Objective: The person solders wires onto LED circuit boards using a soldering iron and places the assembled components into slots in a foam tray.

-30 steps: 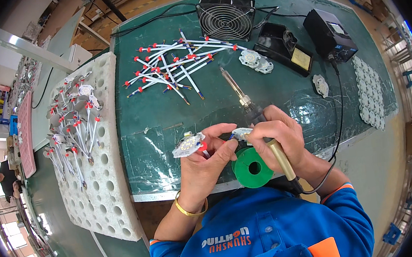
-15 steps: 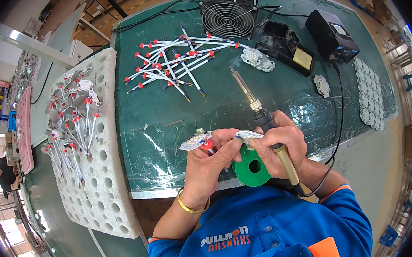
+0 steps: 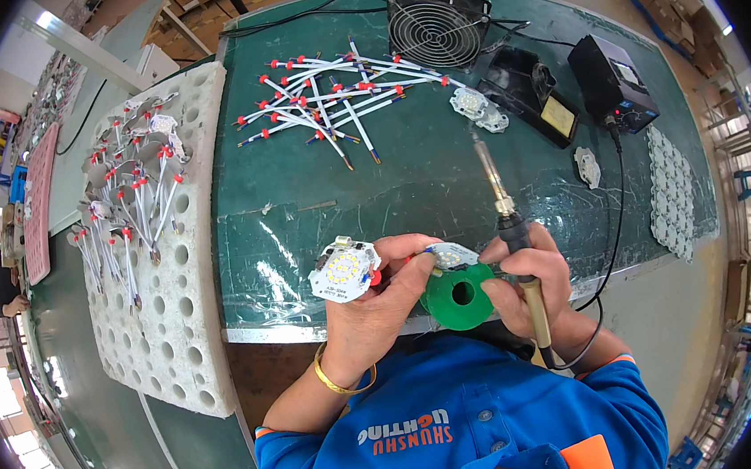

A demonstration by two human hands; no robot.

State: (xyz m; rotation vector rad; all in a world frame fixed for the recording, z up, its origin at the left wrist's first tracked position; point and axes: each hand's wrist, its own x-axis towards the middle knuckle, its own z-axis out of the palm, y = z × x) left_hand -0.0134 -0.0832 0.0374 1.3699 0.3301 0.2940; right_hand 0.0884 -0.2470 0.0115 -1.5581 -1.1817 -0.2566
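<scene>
My left hand is closed, pinching a white LED board between thumb and fingertips. A second white LED board, dotted with yellow LEDs, is in the same hand, beside a red connector at its edge. In my right hand is a soldering iron, gripped like a pen, its tip pointing away from me above the bench. The right thumb and forefinger are close to the pinched board, seemingly apart from it. Just below that board, at the bench edge, is a green spool.
White wires with red connectors lie piled on the green bench. Behind are a black fan, an iron stand and a soldering station. More boards lie right. A holed foam block carries wired boards.
My right hand has moved away from the pinched board, and the soldering iron has swung more upright, to the right. The other board in my left hand has turned its LED face toward view.
</scene>
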